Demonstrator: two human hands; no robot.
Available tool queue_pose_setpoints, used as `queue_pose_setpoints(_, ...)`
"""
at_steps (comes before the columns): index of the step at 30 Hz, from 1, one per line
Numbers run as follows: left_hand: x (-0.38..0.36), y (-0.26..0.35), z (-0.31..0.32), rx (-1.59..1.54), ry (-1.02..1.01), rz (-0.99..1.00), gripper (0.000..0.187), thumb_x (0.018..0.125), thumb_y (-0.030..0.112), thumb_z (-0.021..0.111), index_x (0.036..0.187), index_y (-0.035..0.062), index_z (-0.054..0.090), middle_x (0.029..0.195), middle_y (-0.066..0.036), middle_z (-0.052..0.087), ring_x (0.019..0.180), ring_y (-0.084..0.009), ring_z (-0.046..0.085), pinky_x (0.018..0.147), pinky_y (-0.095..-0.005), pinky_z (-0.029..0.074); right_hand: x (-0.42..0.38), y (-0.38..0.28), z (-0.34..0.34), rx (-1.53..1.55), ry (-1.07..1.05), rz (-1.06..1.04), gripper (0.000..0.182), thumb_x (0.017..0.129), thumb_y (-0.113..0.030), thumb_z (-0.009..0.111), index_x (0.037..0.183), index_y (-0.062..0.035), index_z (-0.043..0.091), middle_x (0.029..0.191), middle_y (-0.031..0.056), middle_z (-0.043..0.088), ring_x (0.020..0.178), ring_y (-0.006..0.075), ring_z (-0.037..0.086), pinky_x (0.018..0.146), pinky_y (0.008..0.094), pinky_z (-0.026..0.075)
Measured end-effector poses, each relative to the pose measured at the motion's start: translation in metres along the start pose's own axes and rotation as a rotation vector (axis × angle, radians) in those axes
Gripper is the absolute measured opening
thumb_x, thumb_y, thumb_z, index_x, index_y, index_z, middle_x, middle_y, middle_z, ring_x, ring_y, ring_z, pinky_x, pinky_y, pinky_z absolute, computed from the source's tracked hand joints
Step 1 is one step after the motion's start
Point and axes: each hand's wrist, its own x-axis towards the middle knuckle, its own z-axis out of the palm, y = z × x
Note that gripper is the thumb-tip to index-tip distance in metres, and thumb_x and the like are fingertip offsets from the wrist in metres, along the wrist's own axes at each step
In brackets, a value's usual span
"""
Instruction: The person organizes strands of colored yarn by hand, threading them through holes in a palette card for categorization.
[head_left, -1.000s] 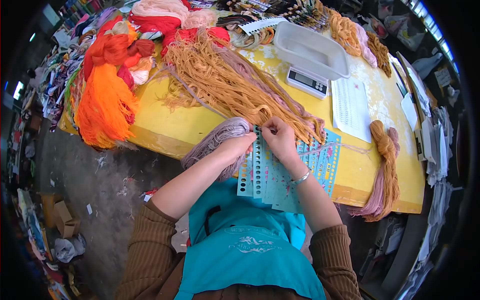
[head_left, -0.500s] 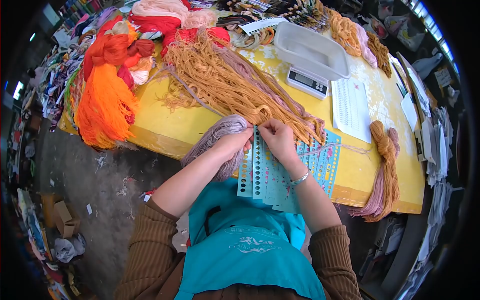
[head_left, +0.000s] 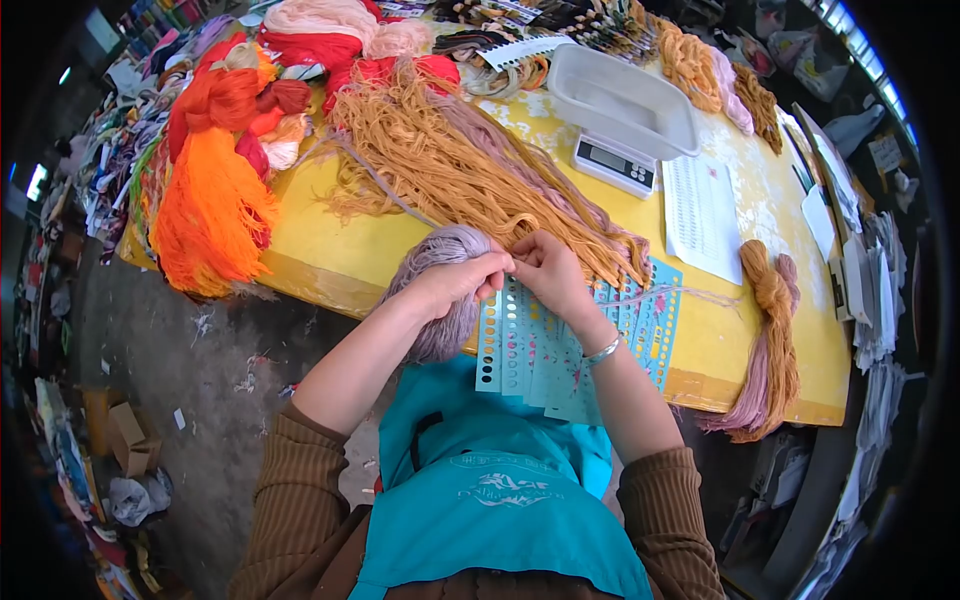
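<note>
In the head view, just shifted the left hand closer to the right hand, meeting fingertips over the far edge of the punched cards. Also brought the lilac skein nearer, bunched in the left hand, just left of the cards. Pinching narrowly with the right, cannot tell on what. Likely means handling yarn two-handed beside the cards, rather than apart
</note>
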Motion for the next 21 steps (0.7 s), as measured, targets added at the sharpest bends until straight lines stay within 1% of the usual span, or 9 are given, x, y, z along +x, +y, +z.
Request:
queue_pose_setpoints(5, -0.002, 0.002, 0.006, 0.096, -0.058, -0.113, 0.029, 0.095, 0.036, 0.051, 0.092, 0.0091, 0.062, 0.067, 0.002, 0.053, 0.056, -0.0070, 0.045, 0.052, -0.0220, 0.036, 0.003, 0.005, 0.003, 0.023, 0.011, 0.006, 0.030, 0.083, -0.024, 0.074, 0.093, 0.0007, 0.062, 0.070, 0.0046, 0.062, 0.063, 0.0109, 0.058, 0.058, 0.0264, 0.046)
queue_pose_setpoints(8, 0.015, -0.011, -0.005, 0.187, 0.031, -0.152, 0.037, 0.098, 0.043, 0.045, 0.091, 0.0103, 0.062, 0.067, 0.002, 0.051, 0.057, -0.0069, 0.044, 0.052, -0.0224, 0.035, 0.005, 0.002, 0.004, 0.255, 0.047, 0.124, 0.030, 0.086, -0.026, 0.072, 0.093, 0.0010, 0.062, 0.074, 0.0040, 0.064, 0.066, 0.0094, 0.058, 0.059, 0.0248, 0.047)
queue_pose_setpoints(9, 0.016, -0.012, -0.005, 0.187, 0.031, -0.152, 0.037, 0.098, 0.043, 0.045, 0.091, 0.0103, 0.062, 0.067, 0.002, 0.051, 0.057, -0.0069, 0.044, 0.052, -0.0224, 0.035, 0.004, 0.002, 0.003, 0.258, 0.033, 0.073, 0.027, 0.090, -0.024, 0.069, 0.096, 0.0008, 0.061, 0.070, 0.0003, 0.060, 0.063, 0.0069, 0.053, 0.056, 0.0228, 0.042)
queue_pose_setpoints(10, 0.017, -0.012, -0.006, 0.228, -0.004, -0.127, 0.035, 0.097, 0.041, 0.048, 0.087, 0.0105, 0.060, 0.066, 0.002, 0.051, 0.056, -0.0069, 0.044, 0.052, -0.0229, 0.036, 0.004, 0.002, 0.002, 0.260, 0.019, 0.021, 0.024, 0.093, -0.022, 0.065, 0.098, 0.0006, 0.060, 0.066, -0.0035, 0.055, 0.059, 0.0044, 0.048, 0.052, 0.0208, 0.038)
queue_pose_setpoints(13, 0.020, -0.009, -0.001, 0.348, -0.067, -0.085, 0.031, 0.093, 0.037, 0.060, 0.076, 0.0109, 0.056, 0.063, 0.002, 0.052, 0.054, -0.0068, 0.045, 0.051, -0.0237, 0.036, 0.004, 0.001, 0.003, 0.404, -0.008, 0.005, 0.026, 0.093, -0.023, 0.064, 0.102, 0.0005, 0.058, 0.067, -0.0029, 0.056, 0.059, 0.0046, 0.048, 0.052, 0.0209, 0.037)
queue_pose_setpoints(16, 0.018, -0.001, -0.001, 0.427, -0.050, -0.059, 0.031, 0.091, 0.036, 0.062, 0.075, 0.0109, 0.055, 0.061, 0.002, 0.051, 0.054, -0.0070, 0.044, 0.049, -0.0227, 0.035, 0.003, -0.003, -0.001, 0.327, -0.050, 0.043, 0.030, 0.094, -0.028, 0.063, 0.104, 0.0002, 0.058, 0.068, -0.0017, 0.057, 0.060, 0.0053, 0.049, 0.054, 0.0203, 0.038)
queue_pose_setpoints(17, 0.027, -0.007, -0.011, 0.331, -0.117, -0.066, 0.028, 0.088, 0.033, 0.065, 0.073, 0.0122, 0.054, 0.060, 0.003, 0.050, 0.054, -0.0069, 0.045, 0.048, -0.0210, 0.034, 0.003, -0.005, -0.003, 0.327, -0.050, 0.044, 0.030, 0.094, -0.028, 0.063, 0.104, 0.0002, 0.058, 0.068, -0.0017, 0.057, 0.060, 0.0053, 0.049, 0.054, 0.0203, 0.038)
queue_pose_setpoints(19, 0.018, 0.013, -0.014, -0.069, 0.040, -0.147, 0.025, 0.086, 0.031, 0.066, 0.072, 0.0139, 0.054, 0.058, 0.003, 0.048, 0.051, -0.0071, 0.044, 0.046, -0.0210, 0.032, 0.002, -0.014, -0.008, 0.217, -0.104, 0.162, 0.033, 0.091, -0.028, 0.064, 0.104, 0.0014, 0.057, 0.073, 0.0047, 0.063, 0.066, 0.0101, 0.059, 0.061, 0.0246, 0.047)
queue_pose_setpoints(21, 0.014, 0.027, -0.048, -0.276, 0.053, -0.175, 0.025, 0.086, 0.026, 0.064, 0.066, 0.0188, 0.049, 0.057, 0.005, 0.047, 0.046, -0.0071, 0.041, 0.042, -0.0230, 0.030, 0.003, -0.012, -0.009, 0.197, -0.100, 0.160, 0.031, 0.089, -0.025, 0.062, 0.105, 0.0014, 0.057, 0.072, 0.0050, 0.063, 0.065, 0.0115, 0.059, 0.061, 0.0261, 0.047)
